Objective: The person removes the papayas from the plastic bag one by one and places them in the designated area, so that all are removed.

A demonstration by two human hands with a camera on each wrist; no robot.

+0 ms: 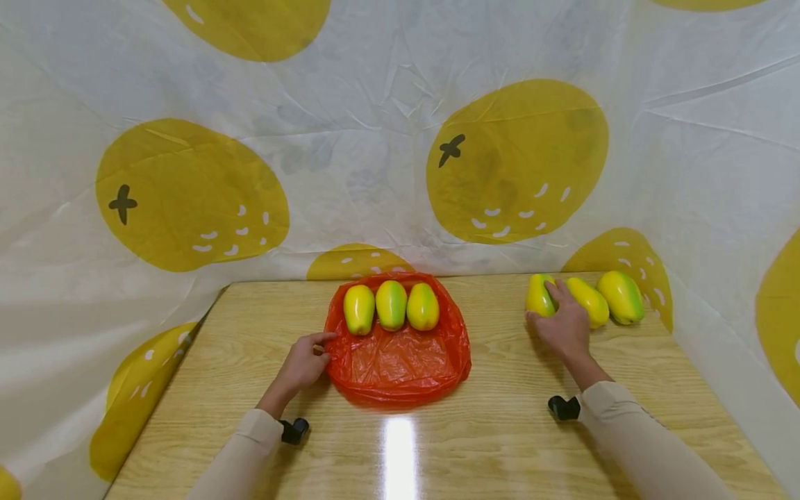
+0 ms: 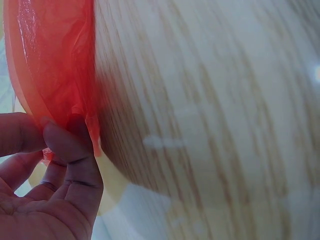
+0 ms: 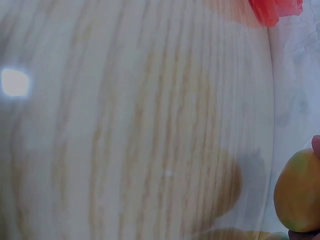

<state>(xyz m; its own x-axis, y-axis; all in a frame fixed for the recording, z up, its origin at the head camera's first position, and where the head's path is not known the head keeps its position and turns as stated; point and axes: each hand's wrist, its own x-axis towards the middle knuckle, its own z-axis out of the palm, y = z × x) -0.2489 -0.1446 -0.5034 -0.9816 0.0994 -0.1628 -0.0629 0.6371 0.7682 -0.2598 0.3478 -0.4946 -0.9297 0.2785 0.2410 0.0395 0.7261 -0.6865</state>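
My left hand pinches the left edge of a red plastic bag; in the left wrist view the thumb and fingers meet on the thin film. Three yellow-green mangoes stand in a row along the bag's far part. Over at the right, my right hand grips the leftmost mango of another row, between thumb and fingers. That mango shows at the right edge of the right wrist view, with only fingertips visible there. Whether it touches the table cannot be told.
Two more mangoes, a middle one and an outer one, lie just right of the right hand. Behind the wooden table hangs a white cloth printed with large yellow fruit, also along both sides.
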